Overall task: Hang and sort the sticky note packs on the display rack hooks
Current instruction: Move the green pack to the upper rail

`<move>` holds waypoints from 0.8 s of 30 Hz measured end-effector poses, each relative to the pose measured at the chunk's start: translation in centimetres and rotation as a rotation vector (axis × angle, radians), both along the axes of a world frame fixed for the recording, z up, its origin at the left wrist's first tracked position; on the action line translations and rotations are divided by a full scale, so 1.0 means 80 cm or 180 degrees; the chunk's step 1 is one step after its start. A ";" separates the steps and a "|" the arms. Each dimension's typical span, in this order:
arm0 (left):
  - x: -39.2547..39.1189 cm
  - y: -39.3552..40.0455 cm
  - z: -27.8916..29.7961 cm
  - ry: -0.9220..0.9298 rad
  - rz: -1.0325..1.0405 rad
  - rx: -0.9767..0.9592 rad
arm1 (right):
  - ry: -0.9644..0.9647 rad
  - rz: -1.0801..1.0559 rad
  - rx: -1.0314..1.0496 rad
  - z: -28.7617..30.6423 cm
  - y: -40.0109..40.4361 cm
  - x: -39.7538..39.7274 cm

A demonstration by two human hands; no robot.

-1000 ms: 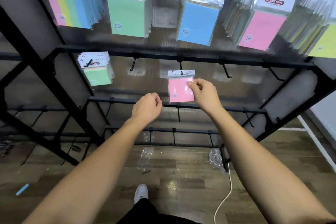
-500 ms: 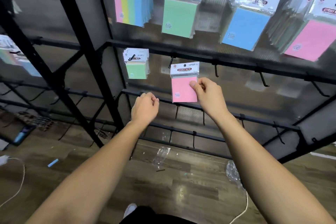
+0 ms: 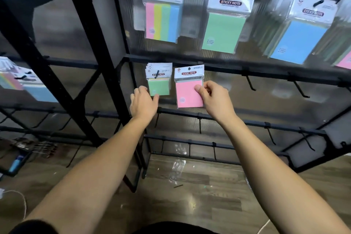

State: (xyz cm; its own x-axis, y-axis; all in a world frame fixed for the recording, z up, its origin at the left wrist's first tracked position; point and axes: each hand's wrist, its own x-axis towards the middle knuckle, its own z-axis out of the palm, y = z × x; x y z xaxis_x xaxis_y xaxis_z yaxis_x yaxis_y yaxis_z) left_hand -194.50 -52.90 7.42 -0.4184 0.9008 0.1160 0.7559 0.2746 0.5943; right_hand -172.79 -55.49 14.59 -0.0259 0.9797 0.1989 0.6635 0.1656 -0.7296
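Pink pack (image 3: 189, 89) light, thin, slick film; off hook, beside green pack (image 3: 159, 80) at rack's (image 3: 218, 66) second bar. Right hand (image 3: 212, 99) pinches its right edge. Left hand (image 3: 143, 100) open, fingertips touching green pack. Better hold: stiff header card.

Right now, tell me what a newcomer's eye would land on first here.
First, the small pink pack at the centre, pinched at its right edge by the right hand. Just to its left, the left hand reaches up under the small green packs hanging on a hook. Above them, larger packs hang along the top rail: the striped pack, the big green pack and the blue pack.
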 end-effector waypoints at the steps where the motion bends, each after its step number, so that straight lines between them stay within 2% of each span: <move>1: -0.006 0.007 0.002 0.0022 -0.0020 -0.0047 | -0.0004 -0.0046 -0.0006 0.000 0.001 -0.005; 8: -0.027 0.043 0.000 0.0201 -0.0337 -0.0156 | 0.0075 -0.0399 -0.0010 -0.003 -0.010 -0.026; 17: -0.023 0.035 -0.003 -0.0506 -0.0772 0.0085 | 0.0044 -0.0641 0.0039 -0.015 -0.036 -0.039; 24: -0.029 -0.002 0.005 -0.0682 -0.1068 0.0130 | 0.0130 -0.0792 0.0110 -0.016 -0.056 -0.048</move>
